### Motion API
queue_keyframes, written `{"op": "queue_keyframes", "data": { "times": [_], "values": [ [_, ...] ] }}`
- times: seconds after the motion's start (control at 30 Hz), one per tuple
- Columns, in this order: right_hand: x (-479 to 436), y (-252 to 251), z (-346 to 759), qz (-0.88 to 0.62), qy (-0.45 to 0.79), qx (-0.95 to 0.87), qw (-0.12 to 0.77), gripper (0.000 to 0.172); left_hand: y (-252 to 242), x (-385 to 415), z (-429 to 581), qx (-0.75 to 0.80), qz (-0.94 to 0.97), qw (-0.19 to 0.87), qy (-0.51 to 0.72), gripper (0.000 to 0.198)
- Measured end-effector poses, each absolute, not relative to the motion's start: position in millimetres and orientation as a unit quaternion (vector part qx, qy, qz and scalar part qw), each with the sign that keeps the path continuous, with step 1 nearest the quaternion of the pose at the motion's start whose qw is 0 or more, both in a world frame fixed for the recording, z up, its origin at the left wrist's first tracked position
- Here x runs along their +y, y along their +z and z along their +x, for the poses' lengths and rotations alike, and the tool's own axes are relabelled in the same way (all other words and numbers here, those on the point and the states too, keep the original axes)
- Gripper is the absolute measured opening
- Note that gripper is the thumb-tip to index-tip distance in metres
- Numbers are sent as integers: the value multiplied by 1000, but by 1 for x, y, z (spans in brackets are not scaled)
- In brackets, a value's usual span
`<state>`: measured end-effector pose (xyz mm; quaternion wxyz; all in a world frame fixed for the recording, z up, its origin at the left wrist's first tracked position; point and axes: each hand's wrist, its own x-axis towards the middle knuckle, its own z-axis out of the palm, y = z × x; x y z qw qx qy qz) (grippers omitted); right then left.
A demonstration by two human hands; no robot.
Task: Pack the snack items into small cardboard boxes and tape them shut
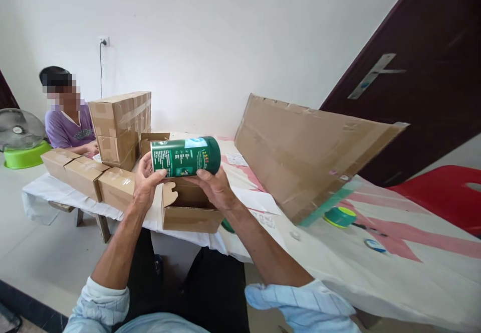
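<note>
A dark green canister (pixel 176 158) with white print and a pale blue label patch lies sideways between my hands, above the table. My left hand (pixel 146 178) grips its left end, thumb on the near side. Around the right end, my right hand (pixel 215 185) holds it from below with the thumb in front. Just beneath the canister stands an open cardboard box (pixel 192 219), its notched flap raised at the left. Its inside looks dark, and the canister and my right hand cover part of it. Another green item (pixel 227 225) shows partly beside the box, behind my right forearm.
Closed cardboard boxes (pixel 80 173) line the table's left edge, with a taller taped stack (pixel 112 122) behind. Across from me sits a person (pixel 69 127). A large cardboard sheet (pixel 300 147) leans at the right, near a green tape roll (pixel 340 216) and a blue-white roll (pixel 375 245).
</note>
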<state>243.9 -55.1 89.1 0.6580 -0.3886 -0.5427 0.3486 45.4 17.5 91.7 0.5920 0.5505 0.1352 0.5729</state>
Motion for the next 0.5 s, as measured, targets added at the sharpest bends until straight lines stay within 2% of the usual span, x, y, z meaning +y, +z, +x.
{"op": "queue_keyframes", "data": {
  "times": [0.1, 0.17, 0.27, 0.37, 0.5],
  "values": [
    [-54, 98, 247, -390, 330, -544, 665, 87, 94, 21, 33, 143, 586, 554, 573, 101],
    [-51, 103, 251, -396, 321, -545, 665, 85, 98, 22, 26, 159, 618, 560, 528, 102],
    [-40, 105, 248, -393, 297, -518, 699, 86, 103, 18, 23, 209, 659, 563, 453, 98],
    [-24, 100, 235, -397, 260, -490, 731, 82, 102, 18, 29, 261, 668, 528, 455, 90],
    [2, 89, 221, -422, 230, -522, 704, 77, 97, 32, 35, 317, 671, 492, 456, 76]
  ]
}}
